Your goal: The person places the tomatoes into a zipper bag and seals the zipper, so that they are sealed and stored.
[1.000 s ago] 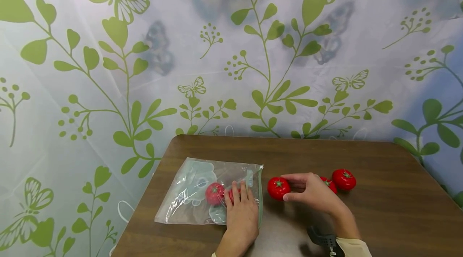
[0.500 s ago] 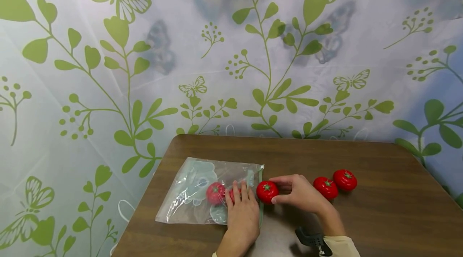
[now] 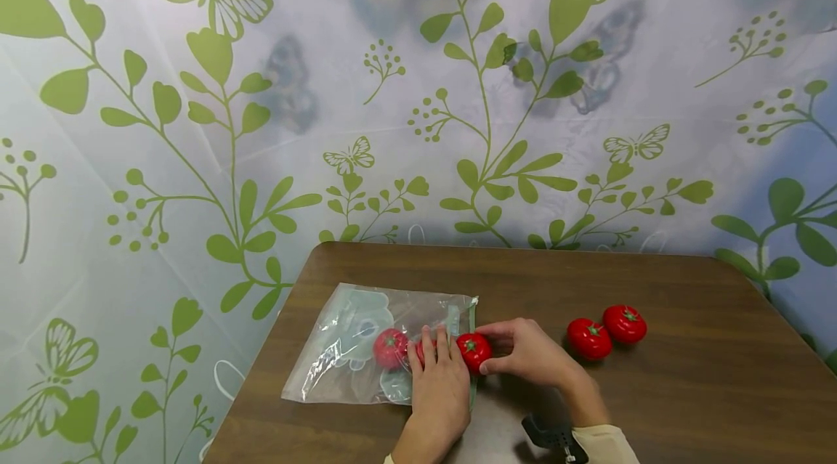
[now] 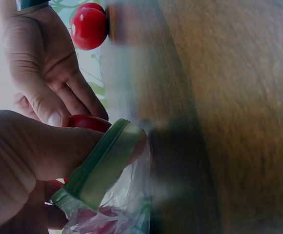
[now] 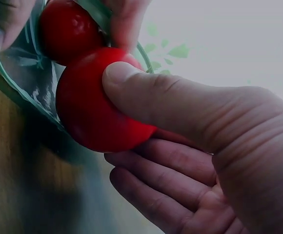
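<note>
A clear zip bag point(image 3: 327, 369) with a green edge lies on the table, holding two red tomatoes, one of them point(image 3: 391, 348) in plain sight. My left hand point(image 3: 437, 395) is over the bag's mouth; in the left wrist view its thumb holds the green rim point(image 4: 100, 163). My right hand point(image 3: 532, 355) grips another tomato point(image 3: 474, 352) at the mouth. The right wrist view shows this tomato point(image 5: 100, 105) between thumb and fingers, against a tomato point(image 5: 70, 31) inside the parted opening.
Two more tomatoes, one point(image 3: 589, 338) nearer and one point(image 3: 625, 324) farther, sit side by side on the brown table point(image 3: 706, 377), right of my right hand. Behind the table hangs a cloth point(image 3: 392, 115) with green leaves and butterflies.
My right hand has carried its tomato leftward to the bag's mouth, uncovering the nearer of the two tomatoes on the right. My left hand has stayed at the bag.
</note>
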Tool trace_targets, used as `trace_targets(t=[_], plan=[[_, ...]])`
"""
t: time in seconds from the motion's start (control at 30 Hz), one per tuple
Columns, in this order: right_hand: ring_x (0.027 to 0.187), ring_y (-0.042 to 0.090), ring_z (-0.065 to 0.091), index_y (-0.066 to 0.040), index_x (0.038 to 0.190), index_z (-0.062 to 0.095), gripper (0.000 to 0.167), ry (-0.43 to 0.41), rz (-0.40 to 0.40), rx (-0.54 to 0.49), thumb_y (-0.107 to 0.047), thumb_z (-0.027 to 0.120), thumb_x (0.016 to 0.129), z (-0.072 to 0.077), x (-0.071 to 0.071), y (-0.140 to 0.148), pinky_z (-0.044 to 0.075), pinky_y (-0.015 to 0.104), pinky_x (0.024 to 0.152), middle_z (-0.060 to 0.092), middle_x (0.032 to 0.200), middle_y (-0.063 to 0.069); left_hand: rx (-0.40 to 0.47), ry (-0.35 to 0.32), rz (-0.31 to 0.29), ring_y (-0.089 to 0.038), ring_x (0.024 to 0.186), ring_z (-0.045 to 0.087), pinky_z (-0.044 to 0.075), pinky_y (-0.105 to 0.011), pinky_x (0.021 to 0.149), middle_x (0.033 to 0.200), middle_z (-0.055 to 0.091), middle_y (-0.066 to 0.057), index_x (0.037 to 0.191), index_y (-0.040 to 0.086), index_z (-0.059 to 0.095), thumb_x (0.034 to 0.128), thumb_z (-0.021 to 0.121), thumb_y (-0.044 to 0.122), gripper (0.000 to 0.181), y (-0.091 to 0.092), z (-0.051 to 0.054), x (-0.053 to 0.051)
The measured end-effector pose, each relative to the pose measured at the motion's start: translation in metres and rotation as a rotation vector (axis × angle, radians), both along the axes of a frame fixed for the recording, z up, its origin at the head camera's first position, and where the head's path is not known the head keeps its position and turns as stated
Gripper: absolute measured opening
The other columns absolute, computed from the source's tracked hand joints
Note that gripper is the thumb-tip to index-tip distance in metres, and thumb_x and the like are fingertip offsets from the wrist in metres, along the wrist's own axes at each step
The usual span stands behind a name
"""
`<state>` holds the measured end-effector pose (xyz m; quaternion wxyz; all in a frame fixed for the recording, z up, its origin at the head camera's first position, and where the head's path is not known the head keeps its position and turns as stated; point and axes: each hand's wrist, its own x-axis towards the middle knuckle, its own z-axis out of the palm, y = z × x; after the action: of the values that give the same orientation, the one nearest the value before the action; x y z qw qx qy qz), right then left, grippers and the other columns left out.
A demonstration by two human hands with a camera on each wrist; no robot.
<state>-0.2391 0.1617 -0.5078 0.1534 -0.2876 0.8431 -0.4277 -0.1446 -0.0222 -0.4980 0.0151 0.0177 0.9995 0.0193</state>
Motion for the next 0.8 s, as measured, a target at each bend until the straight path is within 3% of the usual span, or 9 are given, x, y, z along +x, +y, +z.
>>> trace_targets(t=[0.8], plan=[[0.118,0.031,0.079,-0.006,0.138,0.074,0.059,-0.019,0.001,0.02,-0.027,0.095,0.087,-0.002,0.003,-0.013,0.063,0.051,0.099,0.078,0.133,0.014,0.027,-0.005,-0.003,-0.047,0.162,0.036,0.028,-0.071,0.129,0.172,0.045,-0.018,0.158,0.005,0.056,0.0714,0.101,0.028,0.101,-0.001,0.0,0.0]])
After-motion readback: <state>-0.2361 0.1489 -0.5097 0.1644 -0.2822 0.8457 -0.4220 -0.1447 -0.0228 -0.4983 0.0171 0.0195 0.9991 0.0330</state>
